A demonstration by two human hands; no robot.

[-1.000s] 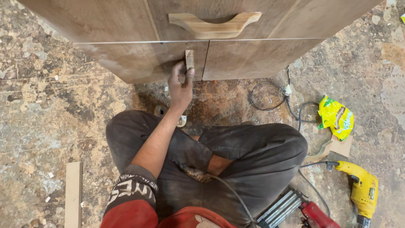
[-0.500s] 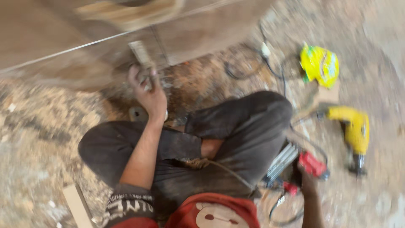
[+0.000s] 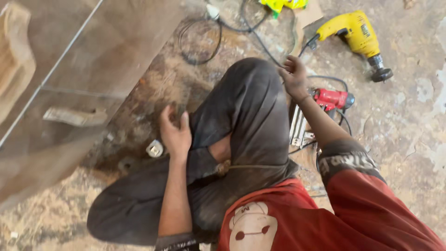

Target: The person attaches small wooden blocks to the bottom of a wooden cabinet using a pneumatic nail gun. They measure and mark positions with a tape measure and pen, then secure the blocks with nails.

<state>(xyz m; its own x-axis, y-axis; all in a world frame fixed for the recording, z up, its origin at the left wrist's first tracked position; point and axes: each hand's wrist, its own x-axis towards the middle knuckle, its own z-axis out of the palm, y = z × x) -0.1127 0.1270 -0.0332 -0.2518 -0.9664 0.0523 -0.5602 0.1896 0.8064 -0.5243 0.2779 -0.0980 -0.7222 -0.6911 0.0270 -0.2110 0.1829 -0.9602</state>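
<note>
Dusty concrete floor (image 3: pixel 409 139) | wooden cabinet (image 3: pixel 93 60) | yellow drill (image 3: pixel 355 35)

You're sitting on a rough, patchy concrete floor (image 3: pixel 409 139), dusty and scuffed all over, with lighter blotches out past your right fingertips. Off beyond your left fingers there's a big brown wooden cabinet (image 3: pixel 107 51) with a thin seam running across its panels and a pale wooden handle (image 3: pixel 16 65) at the far edge. Light's soft and even, no hard shadows.
</note>
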